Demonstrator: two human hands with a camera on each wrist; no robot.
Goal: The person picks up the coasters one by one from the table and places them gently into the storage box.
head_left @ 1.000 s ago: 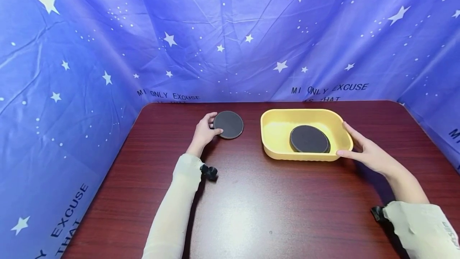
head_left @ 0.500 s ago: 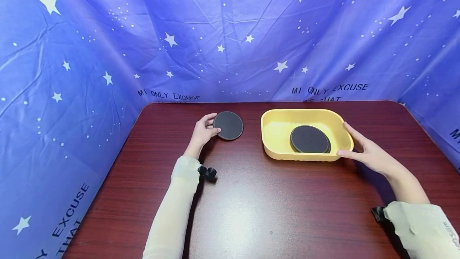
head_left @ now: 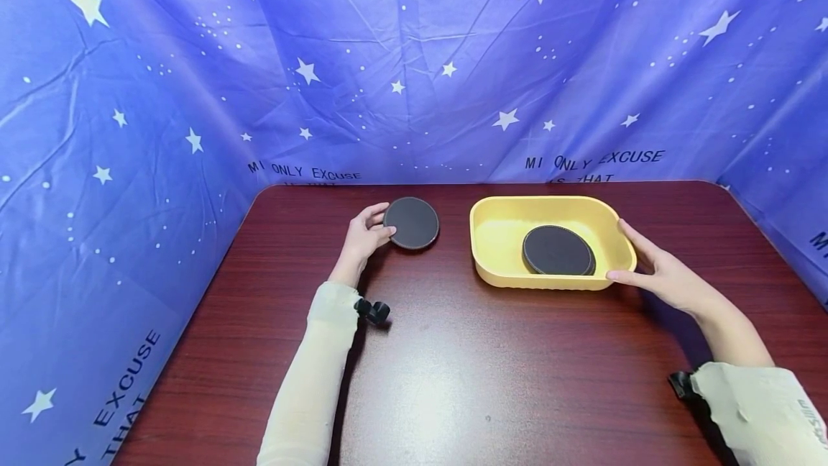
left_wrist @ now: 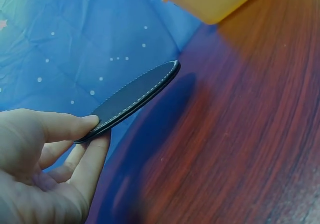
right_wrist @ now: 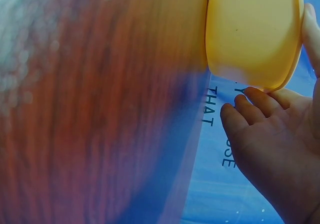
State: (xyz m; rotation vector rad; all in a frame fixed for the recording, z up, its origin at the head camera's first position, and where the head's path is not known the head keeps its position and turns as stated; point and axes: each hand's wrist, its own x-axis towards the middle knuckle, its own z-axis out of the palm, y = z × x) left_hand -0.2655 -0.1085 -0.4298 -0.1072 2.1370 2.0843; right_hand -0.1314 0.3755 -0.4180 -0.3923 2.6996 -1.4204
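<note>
My left hand (head_left: 365,239) pinches a round black coaster (head_left: 414,223) by its left edge, thumb on top and fingers beneath. In the left wrist view, the coaster (left_wrist: 135,94) is tilted above the table and shows white stitching round its rim. To its right stands a yellow plastic bin (head_left: 501,280) with rounded corners. Inside the bin, toward its right end, lies another black coaster (head_left: 558,250); whether more lie beneath cannot be told. My right hand (head_left: 669,279) holds the bin's right end, thumb at the near corner and a finger along the right side.
The dark red wooden table (head_left: 414,351) carries both hands' work. Blue cloth (head_left: 401,56) with white stars hangs behind the table and along its sides. Black wrist mounts (head_left: 373,311) sit on the light sleeves.
The coaster in my left hand dips slightly, then comes up again, with its tilt changing a little. My left hand shifts slightly left. The right hand and bin stay put.
</note>
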